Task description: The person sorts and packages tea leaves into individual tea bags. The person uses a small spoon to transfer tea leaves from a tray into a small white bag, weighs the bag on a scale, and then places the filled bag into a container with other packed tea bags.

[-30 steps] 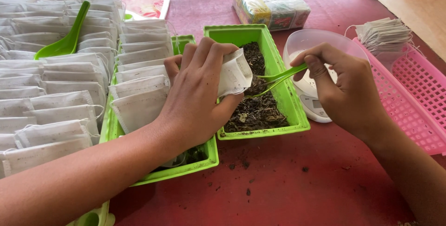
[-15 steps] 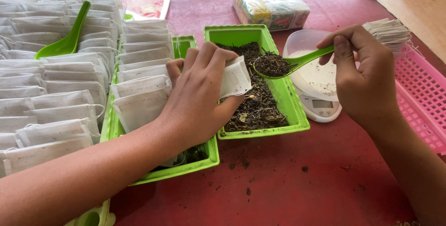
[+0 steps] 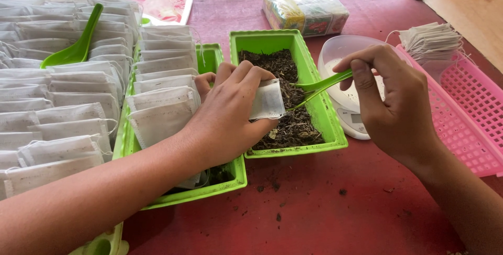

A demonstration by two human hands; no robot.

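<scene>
Left hand (image 3: 230,113) curled shut round a small white paper bag (image 3: 267,100), held over the green tray of dark loose leaf (image 3: 319,124), mouth of bag toward the right hand. Right hand (image 3: 390,103) pinches a green spoon (image 3: 314,86) by its handle, bowl tip at the bag's opening. Tight gap between the hands, tray rim just below. Left of the left hand: second green tray (image 3: 230,179) packed with filled bags (image 3: 162,103). Beyond the right hand: pink basket (image 3: 471,113), scale (image 3: 351,118) touching tray edge. Bare red worktop (image 3: 335,208) nearer the person.
</scene>
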